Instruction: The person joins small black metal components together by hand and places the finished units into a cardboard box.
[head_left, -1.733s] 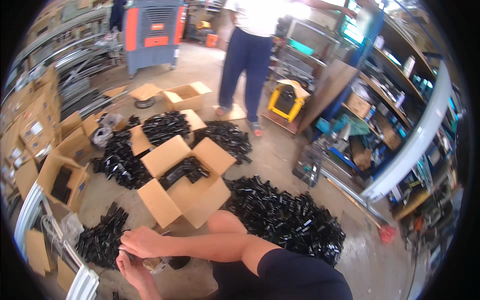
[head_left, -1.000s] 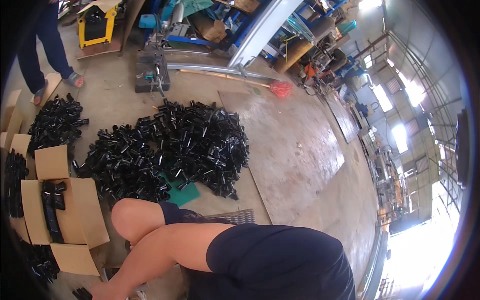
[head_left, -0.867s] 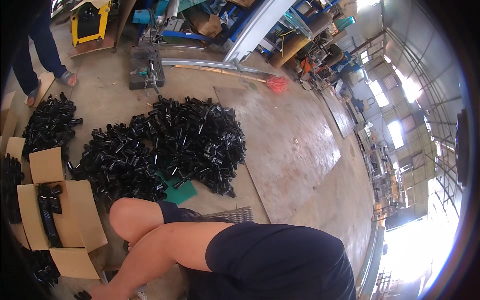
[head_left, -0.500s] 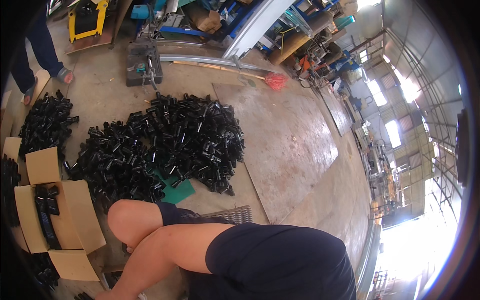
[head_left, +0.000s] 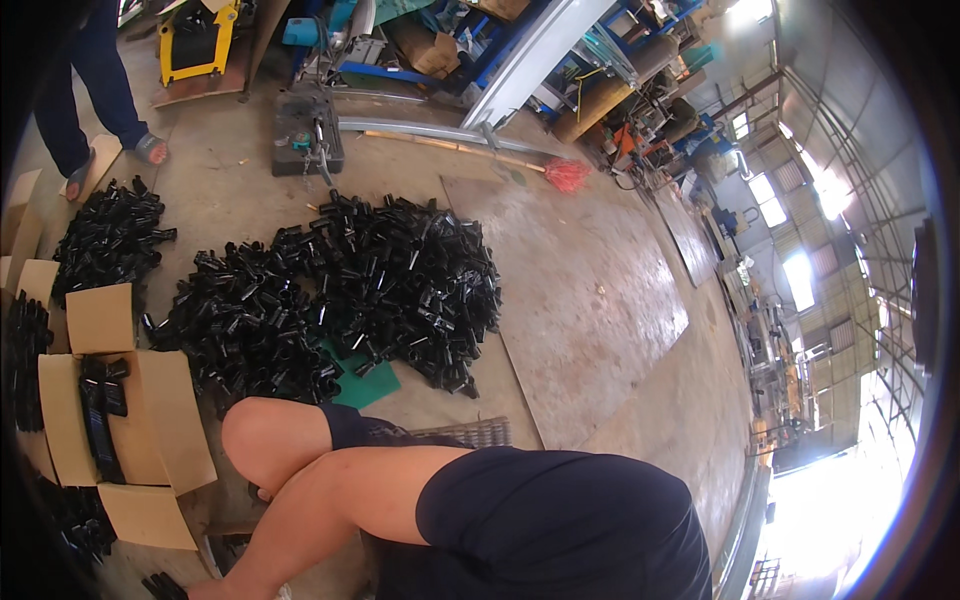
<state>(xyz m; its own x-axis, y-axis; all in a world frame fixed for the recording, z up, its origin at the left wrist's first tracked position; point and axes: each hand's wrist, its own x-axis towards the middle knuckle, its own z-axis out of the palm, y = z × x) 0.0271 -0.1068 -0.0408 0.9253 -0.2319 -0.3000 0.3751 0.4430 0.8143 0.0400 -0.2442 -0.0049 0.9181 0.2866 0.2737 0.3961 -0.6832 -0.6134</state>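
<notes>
My bare right arm reaches across from the right, under a dark sleeve, down to the lower left. My right hand is mostly cut off by the lower edge, so its fingers do not show. Right beside it are a few black plastic pieces; whether the hand grips them cannot be made out. My left hand is not in view. Just above the hand stands an open cardboard box, flaps spread, with a few black plastic parts inside. My bent knee is next to my forearm.
Large heaps of black plastic fittings lie on the concrete floor, partly over a green sheet. A smaller heap is near another person's feet. Beyond are a black tool case, a metal plate and a red-headed broom.
The whole view has shifted, so the floor items sit slightly further right. More of the black pieces beside my right hand shows at the lower edge.
</notes>
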